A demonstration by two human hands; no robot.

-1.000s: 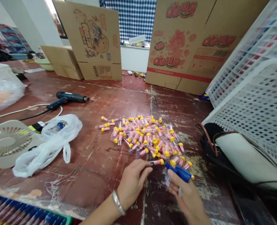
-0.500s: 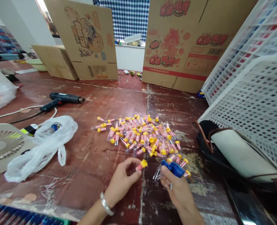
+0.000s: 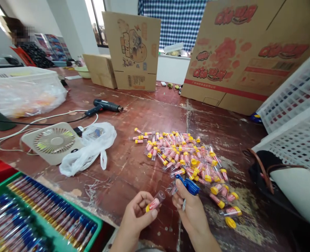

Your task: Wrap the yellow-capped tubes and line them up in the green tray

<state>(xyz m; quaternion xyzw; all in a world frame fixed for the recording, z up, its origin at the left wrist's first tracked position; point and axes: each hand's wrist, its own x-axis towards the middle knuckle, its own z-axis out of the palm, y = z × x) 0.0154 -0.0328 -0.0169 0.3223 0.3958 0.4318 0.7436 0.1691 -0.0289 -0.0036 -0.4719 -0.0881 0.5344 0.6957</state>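
My left hand point(image 3: 136, 215) is closed around a small clear tube point(image 3: 156, 202) with pink-and-white contents. The tube's yellow cap sits at the lower left, and its clear end tilts up to the right. Folded blue plastic pieces point(image 3: 192, 186) with clear parts are pinched in my right hand point(image 3: 193, 213); their exact kind is not plain. Both hands are just in front of a pile of similar yellow-capped tubes point(image 3: 186, 157). One tube point(image 3: 230, 211) and a yellow cap point(image 3: 230, 222) lie right of my right hand.
A green tray point(image 3: 98, 227) at lower left holds rows of tubes with blue tops. Behind it are a fan point(image 3: 55, 141), a white plastic bag point(image 3: 92, 154) and a heat gun point(image 3: 105, 105). Cardboard boxes point(image 3: 134, 52) stand at the back, white crates point(image 3: 296, 140) and a bag point(image 3: 293, 182) at right.
The view has swung left and down, bringing the green tray into sight. In my left hand the tube has turned over, its yellow cap now at lower left. My right hand keeps the blue pieces.
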